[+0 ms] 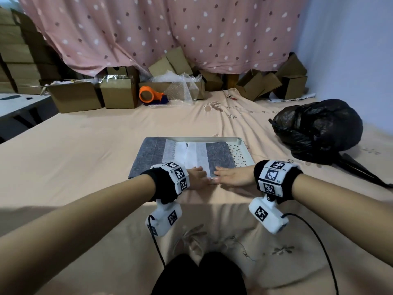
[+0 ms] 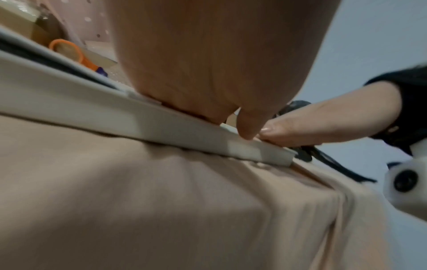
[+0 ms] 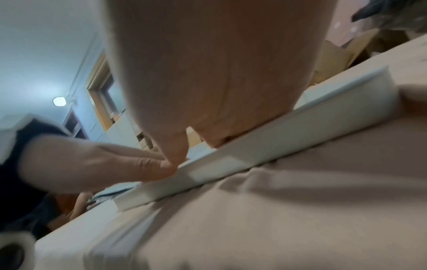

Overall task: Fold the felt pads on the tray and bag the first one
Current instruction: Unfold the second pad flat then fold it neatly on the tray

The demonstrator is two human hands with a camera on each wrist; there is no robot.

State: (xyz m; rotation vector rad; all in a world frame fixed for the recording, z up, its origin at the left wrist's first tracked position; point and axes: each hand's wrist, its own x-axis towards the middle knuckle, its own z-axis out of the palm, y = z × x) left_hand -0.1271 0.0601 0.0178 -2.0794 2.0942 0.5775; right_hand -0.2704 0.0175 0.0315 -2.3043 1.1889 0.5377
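Flat, both hands — left hand point(image 1: 196, 177), right hand point(image 1: 231, 176) — press the felt pad point(image 1: 170, 155), long axis crosswise.

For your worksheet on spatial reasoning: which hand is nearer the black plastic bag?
Right. The right hand lies on the tray's near edge, bag-side; the left hand lies beside it, farther from the black plastic bag.

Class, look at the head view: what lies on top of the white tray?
On the tray lies a grey felt pad with white strips; both hands, left hand and right hand, press its near edge. The tray floor beneath the pad is hidden.
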